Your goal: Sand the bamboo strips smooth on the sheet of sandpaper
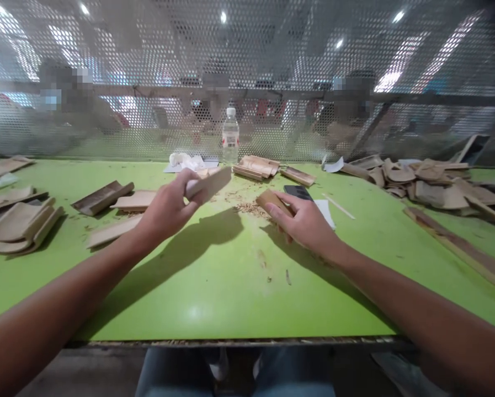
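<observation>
My left hand [173, 201] is wrapped round one end of a pale, flat piece [211, 184], raised above the green table [214, 298] and casting a shadow on it. The piece points right and slightly up; whether it is a tool or wood I cannot tell. On the right, my right hand [303, 220] grips a brown wooden block [274, 203], with the fingers over its top, low over the table. Wood shavings [249, 207] lie scattered between the two hands. Just behind my right hand is a dark flat object [297, 192], beside white paper [325, 213].
Curved wooden pieces lie at the left [24, 223], at the back middle [257, 166] and heaped at the right [429, 182]. A long wooden strip [458, 245] crosses the right side. A plastic bottle [230, 138] stands before a perforated metal screen [156, 71], with people behind it.
</observation>
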Tool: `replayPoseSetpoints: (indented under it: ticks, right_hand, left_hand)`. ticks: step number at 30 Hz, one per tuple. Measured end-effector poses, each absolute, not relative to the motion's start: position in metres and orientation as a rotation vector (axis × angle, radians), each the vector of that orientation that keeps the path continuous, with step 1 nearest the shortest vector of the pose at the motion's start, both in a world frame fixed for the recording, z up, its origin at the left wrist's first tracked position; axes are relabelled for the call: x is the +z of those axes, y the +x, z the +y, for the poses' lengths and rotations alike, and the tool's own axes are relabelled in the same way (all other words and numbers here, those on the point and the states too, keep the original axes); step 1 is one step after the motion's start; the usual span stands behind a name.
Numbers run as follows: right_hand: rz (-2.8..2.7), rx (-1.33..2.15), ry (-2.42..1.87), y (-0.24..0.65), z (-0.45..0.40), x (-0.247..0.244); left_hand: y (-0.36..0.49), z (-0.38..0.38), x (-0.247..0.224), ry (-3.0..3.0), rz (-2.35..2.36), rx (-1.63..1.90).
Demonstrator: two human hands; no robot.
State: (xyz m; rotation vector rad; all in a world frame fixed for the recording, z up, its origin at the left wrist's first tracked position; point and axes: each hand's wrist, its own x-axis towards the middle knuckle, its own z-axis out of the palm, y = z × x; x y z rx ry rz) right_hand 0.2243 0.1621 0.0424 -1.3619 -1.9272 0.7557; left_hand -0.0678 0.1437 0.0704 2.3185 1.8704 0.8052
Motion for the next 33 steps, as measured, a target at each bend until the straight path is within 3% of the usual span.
replayPoseSetpoints:
  ticks: [3,7,12,16,24,27,33]
  right_hand:
    - [-1.946,0.765,-1.366,0.224,0.162,0.042]
    - [-1.931,0.788,-1.385,0.224,0.163,0.040]
    - [-1.942,0.806,-1.397,0.223,0.163,0.041]
    - [-1.947,0.825,-1.414,0.223,0.161,0.042]
    - [-1.925,0.868,-1.396,0.221,0.158,0.041]
    - [-1.917,0.901,-1.360,0.221,0.158,0.040]
    - [-1.937,0.954,-1.308,0.220,0.151,0.045]
  left_hand:
    - [-0.071,0.147,0.059,2.393,1.721,0.552]
    - [-0.075,0.152,0.050,2.432,1.833,0.656]
    - [-0.081,0.152,0.051,2.424,1.773,0.501]
    - [-0.083,0.153,0.052,2.254,1.838,0.717]
    - [-0.084,0.149,0.061,1.968,1.541,0.703]
    - [-0.081,0.141,0.062,1.771,1.244,0.468]
    - [-0.072,0.137,0.050,1.668,1.205,0.340]
